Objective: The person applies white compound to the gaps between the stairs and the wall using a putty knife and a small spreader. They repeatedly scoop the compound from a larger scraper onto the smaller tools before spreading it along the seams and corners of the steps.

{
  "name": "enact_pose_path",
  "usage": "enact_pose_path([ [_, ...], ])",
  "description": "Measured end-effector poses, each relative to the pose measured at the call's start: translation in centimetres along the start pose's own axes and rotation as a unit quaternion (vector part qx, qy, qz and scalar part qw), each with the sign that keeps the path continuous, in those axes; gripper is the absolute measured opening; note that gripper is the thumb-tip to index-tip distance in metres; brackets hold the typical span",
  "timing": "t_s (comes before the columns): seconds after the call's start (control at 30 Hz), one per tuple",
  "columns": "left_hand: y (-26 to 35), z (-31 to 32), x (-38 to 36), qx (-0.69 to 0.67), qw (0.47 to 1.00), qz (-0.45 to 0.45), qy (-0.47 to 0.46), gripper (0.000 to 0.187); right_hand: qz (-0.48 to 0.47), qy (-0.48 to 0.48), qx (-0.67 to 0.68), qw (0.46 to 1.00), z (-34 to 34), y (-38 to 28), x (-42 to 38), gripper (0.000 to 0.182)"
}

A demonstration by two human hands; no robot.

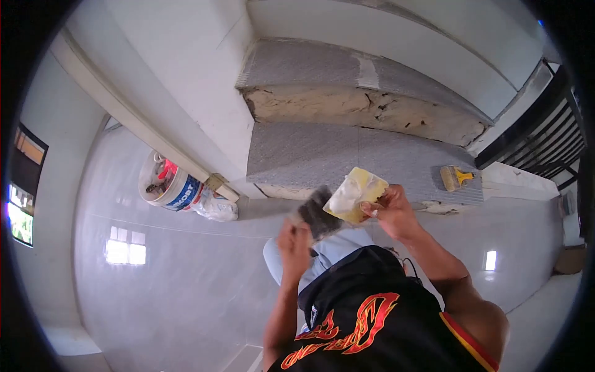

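My right hand [396,214] is closed on a yellow plastic spreader [354,193] with a notched edge and white paste smeared over its face. Just to the left, my left hand [293,245] grips a dark flat square piece [318,214], blurred by motion. Its exact kind I cannot tell. The two pieces are held close together and overlap in this view, above my bent knee and in front of the lowest stair step [297,152].
Grey-topped steps rise ahead, with a rough bare riser [310,106]. A yellow-handled brush [455,178] lies on the lower step at right. On the floor at left stand a bucket of tools [180,193] and a clear plastic bag [218,206]. A black railing [539,139] is far right.
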State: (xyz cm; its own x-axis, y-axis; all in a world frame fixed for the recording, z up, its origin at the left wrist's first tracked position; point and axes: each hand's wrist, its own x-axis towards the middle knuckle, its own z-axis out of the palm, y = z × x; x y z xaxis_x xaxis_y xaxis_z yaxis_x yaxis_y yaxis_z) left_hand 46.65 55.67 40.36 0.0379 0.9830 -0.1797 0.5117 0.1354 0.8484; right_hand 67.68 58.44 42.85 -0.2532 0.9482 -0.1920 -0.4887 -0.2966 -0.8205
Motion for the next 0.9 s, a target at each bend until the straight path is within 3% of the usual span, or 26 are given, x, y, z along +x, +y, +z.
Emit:
enact_pose_path([
  [0.03, 0.1, 0.9, 0.2, -0.081, 0.991, 0.055, 0.095, 0.021, -0.058, -0.005, -0.173, 0.983, -0.3, -0.9, -0.5, 0.02],
  [0.07, -0.3, 1.8, 0.5, -0.161, 0.963, 0.107, 0.188, 0.021, -0.113, -0.01, -0.341, 0.933, -0.6, -1.4, -0.8, 0.023],
  [0.1, -5.3, 3.4, 1.6, -0.366, 0.92, 0.044, 0.133, 0.019, -0.115, -0.01, -0.344, 0.932, -0.9, -1.6, -0.7, 0.023],
  [0.13, -4.9, 3.9, 1.8, -0.369, 0.919, 0.046, 0.133, 0.019, -0.263, -0.03, -0.463, 0.846, -1.1, -1.5, -0.3, 0.027],
  [0.17, -4.0, 4.0, 2.3, -0.332, 0.937, 0.045, 0.102, 0.023, -0.399, -0.05, -0.561, 0.723, -1.2, -1.3, 0.2, 0.032],
  [0.2, -3.3, 4.0, 2.9, -0.293, 0.952, 0.044, 0.07, 0.028, -0.4, -0.05, -0.564, 0.721, -1.1, -0.9, 0.5, 0.032],
  [0.23, -3.2, 3.7, 2.5, -0.68, 0.729, -0.061, -0.054, 0.027, -0.424, -0.079, -0.626, 0.649, -0.9, -0.3, 0.4, 0.036],
  [0.27, -2.5, 3.4, 2.4, -0.685, 0.724, -0.068, -0.048, 0.027, -0.446, -0.108, -0.68, 0.572, -1.0, 0.5, 0.4, 0.04],
  [0.33, -1.4, 2.6, 2.8, -0.654, 0.753, -0.065, 0.01, 0.026, -0.45, -0.112, -0.693, 0.552, -3.2, 2.0, 1.1, 0.043],
  [0.4, -1.4, 1.9, 3.0, -0.668, 0.737, -0.092, 0.047, 0.025, -0.446, -0.09, -0.79, 0.411, -5.0, 1.2, 2.1, 0.045],
  [0.43, -1.6, 1.6, 2.8, -0.477, 0.875, 0.014, 0.074, 0.024, -0.445, -0.1, -0.78, 0.428, -5.9, 0.6, 2.3, 0.046],
  [0.47, -1.9, 1.4, 2.5, -0.252, 0.957, 0.114, 0.094, 0.024, -0.444, -0.109, -0.771, 0.444, -5.8, 0.0, 2.3, 0.048],
  [0.5, -2.1, 1.3, 2.4, -0.254, 0.956, 0.103, 0.105, 0.024, -0.443, -0.124, -0.767, 0.447, -5.2, -0.4, 1.9, 0.048],
  [0.57, -1.8, 1.7, 3.0, -0.524, 0.851, 0.027, 0.026, 0.022, -0.43, -0.156, -0.752, 0.475, -3.6, -2.0, 1.4, 0.049],
  [0.67, -1.7, 2.1, 3.3, -0.514, 0.857, 0.015, 0.009, 0.021, -0.445, -0.211, -0.756, 0.432, -1.5, -2.1, 1.5, 0.05],
  [0.73, -2.4, 2.5, 4.0, -0.498, 0.866, 0.046, 0.006, 0.019, -0.433, -0.224, -0.76, 0.429, -2.6, -2.0, 1.9, 0.048],
  [0.8, -3.2, 3.5, 4.8, -0.508, 0.861, -0.007, 0.012, 0.018, -0.422, -0.236, -0.765, 0.427, -3.2, -2.4, 2.2, 0.045],
  [0.9, -3.1, 4.4, 6.0, -0.484, 0.875, -0.005, 0.01, 0.019, -0.413, -0.227, -0.763, 0.443, -2.6, -3.2, 2.7, 0.041],
])
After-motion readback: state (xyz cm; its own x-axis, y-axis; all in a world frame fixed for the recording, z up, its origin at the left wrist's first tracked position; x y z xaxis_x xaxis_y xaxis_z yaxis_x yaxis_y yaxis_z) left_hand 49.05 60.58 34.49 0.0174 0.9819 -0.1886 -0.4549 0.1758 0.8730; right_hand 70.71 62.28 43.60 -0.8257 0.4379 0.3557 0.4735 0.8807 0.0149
